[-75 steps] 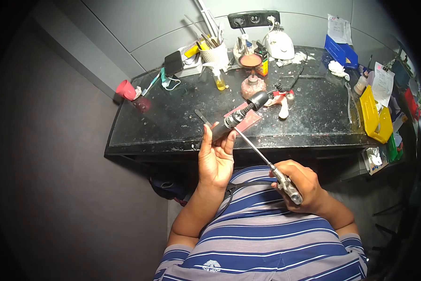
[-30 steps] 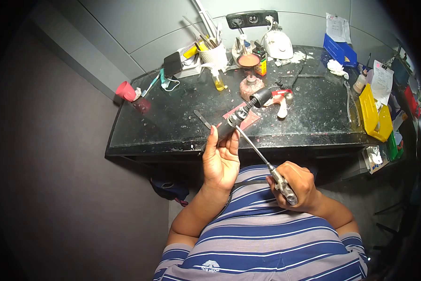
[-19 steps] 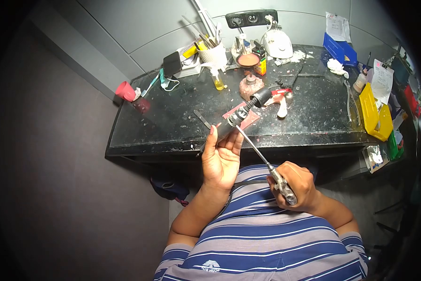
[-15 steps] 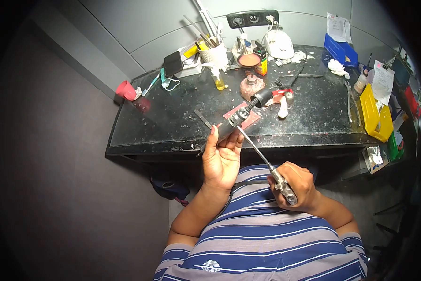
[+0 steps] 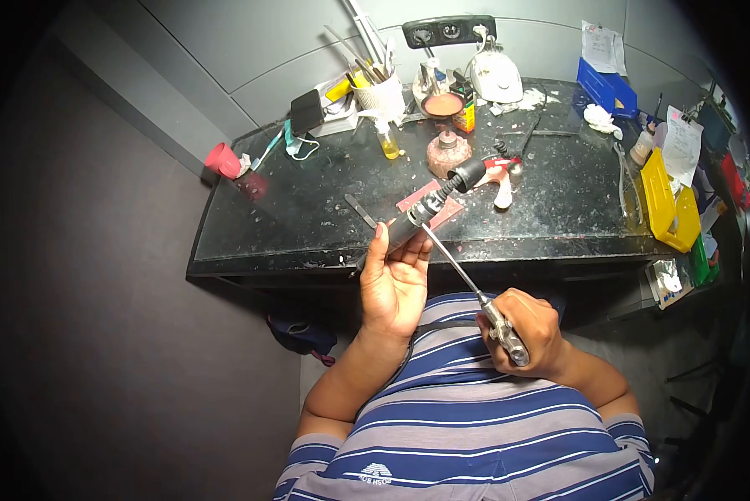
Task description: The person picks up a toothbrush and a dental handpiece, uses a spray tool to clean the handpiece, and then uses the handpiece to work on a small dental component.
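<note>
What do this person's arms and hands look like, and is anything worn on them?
The left hand and right hand are ordinary human ones, without gloves; no watch or bracelet shows. The forearms are uncovered. Short sleeves match the shirt, with broad blue and greyish bands and thin white lines.

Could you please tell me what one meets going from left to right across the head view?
Red cup, face mask, left hand holding a black cylindrical tool, right hand holding a slim metal tool, blue bin, yellow bin.
</note>
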A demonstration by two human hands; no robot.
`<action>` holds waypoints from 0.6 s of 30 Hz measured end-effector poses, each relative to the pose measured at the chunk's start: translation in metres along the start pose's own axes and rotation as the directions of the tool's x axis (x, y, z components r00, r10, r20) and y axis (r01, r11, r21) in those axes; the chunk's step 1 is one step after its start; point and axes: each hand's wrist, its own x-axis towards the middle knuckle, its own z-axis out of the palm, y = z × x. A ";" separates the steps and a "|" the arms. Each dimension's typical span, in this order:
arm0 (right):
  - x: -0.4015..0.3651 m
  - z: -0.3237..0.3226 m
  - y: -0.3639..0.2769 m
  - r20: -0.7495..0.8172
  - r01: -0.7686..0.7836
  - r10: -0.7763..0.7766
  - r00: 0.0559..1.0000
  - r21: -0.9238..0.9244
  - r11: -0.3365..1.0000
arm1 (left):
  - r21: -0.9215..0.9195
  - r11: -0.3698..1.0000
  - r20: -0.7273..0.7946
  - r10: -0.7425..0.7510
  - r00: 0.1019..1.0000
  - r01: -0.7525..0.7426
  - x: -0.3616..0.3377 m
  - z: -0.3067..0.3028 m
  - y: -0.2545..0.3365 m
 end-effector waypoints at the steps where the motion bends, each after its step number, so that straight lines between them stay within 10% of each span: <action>1: 0.000 0.000 0.000 0.000 0.000 0.000 1.000 -0.001 1.000 | -0.001 1.000 0.001 0.000 1.000 0.000 0.000 0.000 0.000; 18: 0.001 -0.003 -0.001 0.031 0.008 -0.008 0.999 0.006 1.000 | 0.010 1.000 -0.032 0.000 0.999 0.000 0.000 0.001 0.000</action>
